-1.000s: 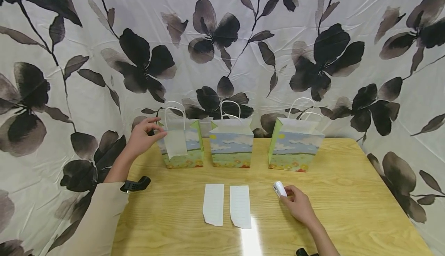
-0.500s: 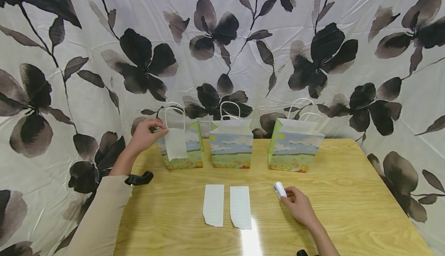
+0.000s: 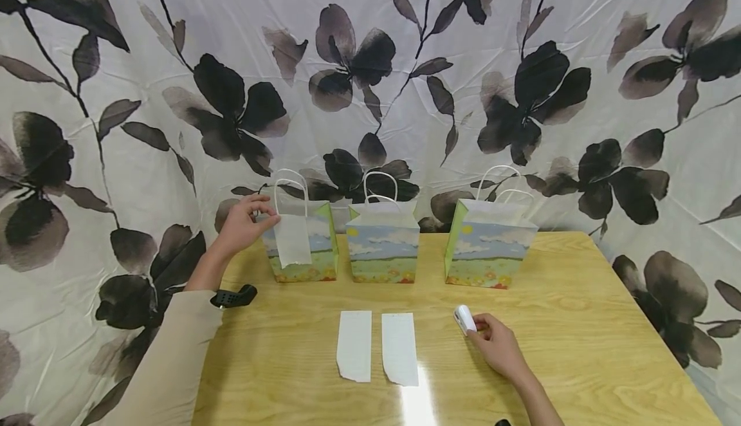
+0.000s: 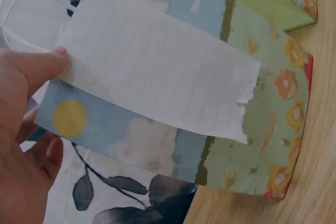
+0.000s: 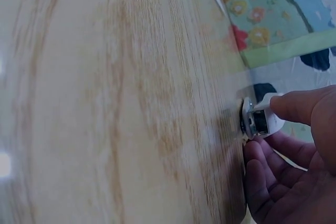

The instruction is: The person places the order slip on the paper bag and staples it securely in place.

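Observation:
My left hand (image 3: 246, 225) pinches the top edge of a lined paper slip (image 4: 157, 69) against the front of the left paper bag (image 3: 321, 246), thumb on the outside. The slip hangs below the white handle, its torn end downward over the printed field. In the right wrist view, my right hand (image 5: 296, 166) holds a small white stapler (image 5: 270, 114) between thumb and fingers, close over the table. Two more lined slips, a left slip (image 3: 354, 347) and a right slip (image 3: 399, 349), lie side by side in front of the bags.
A middle paper bag (image 3: 383, 252) and a right paper bag (image 3: 491, 252) stand upright along the back of the wooden table (image 3: 579, 323). Behind them hangs a floral curtain (image 3: 428, 104). A black wrist strap (image 3: 236, 296) is on my left arm.
The left thumb and fingers have closed together on the slip's top edge, and the slip sits slightly lower on the bag. My right hand keeps holding the stapler in place.

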Demonstrator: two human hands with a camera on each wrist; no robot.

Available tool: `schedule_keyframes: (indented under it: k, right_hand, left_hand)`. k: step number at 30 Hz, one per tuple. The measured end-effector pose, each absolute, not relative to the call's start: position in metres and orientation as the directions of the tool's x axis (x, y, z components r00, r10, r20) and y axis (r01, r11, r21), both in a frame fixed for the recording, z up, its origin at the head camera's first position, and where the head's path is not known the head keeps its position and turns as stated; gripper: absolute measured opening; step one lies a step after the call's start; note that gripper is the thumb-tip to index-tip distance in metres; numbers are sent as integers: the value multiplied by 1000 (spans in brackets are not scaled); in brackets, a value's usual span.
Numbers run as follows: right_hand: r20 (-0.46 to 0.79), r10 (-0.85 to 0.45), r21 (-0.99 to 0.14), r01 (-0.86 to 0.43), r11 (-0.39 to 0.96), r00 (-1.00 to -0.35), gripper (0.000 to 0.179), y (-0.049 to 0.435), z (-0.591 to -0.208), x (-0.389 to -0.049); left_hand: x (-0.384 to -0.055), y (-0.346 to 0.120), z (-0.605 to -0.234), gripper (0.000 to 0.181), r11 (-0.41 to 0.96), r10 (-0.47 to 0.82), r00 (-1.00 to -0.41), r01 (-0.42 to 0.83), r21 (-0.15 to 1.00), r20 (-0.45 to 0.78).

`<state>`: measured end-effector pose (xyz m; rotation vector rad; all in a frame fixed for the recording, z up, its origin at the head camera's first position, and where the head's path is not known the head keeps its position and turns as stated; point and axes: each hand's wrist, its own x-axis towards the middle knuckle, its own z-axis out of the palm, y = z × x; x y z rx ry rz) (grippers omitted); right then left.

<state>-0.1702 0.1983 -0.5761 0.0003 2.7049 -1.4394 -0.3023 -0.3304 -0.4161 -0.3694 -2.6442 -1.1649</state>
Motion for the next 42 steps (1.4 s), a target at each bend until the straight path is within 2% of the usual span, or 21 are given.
schedule_keyframes:
  k: [7, 14, 19, 26, 34, 42]
  right_hand:
    - [-56, -13, -823, 38, 566, -998, 31, 188, -580, -182]
    - [-57, 28, -829, 63, 556, -998, 28, 186, -583, -178]
    - [-42, 24, -834, 48, 550, -999, 28, 185, -581, -175]
    - [-46, 23, -825, 51, 562, -999, 30, 183, -580, -172]
    - [-55, 18, -825, 55, 562, -998, 28, 189, -582, -167]
    - [-49, -1, -836, 41, 547, -999, 28, 194, -585, -164]
  left_hand:
    - [-318, -337, -417, 19, 627, 131, -935, 336, 703, 331]
    - [-331, -336, -435, 18, 589, 114, -927, 353, 727, 357]
    - [-329, -336, -440, 18, 577, 73, -925, 344, 741, 372]
    - [-324, -335, -443, 20, 479, 24, -932, 329, 814, 363]
    - [-313, -325, -443, 23, 500, 21, -932, 323, 803, 362]
    - [-304, -319, -445, 17, 505, 6, -915, 352, 788, 404]
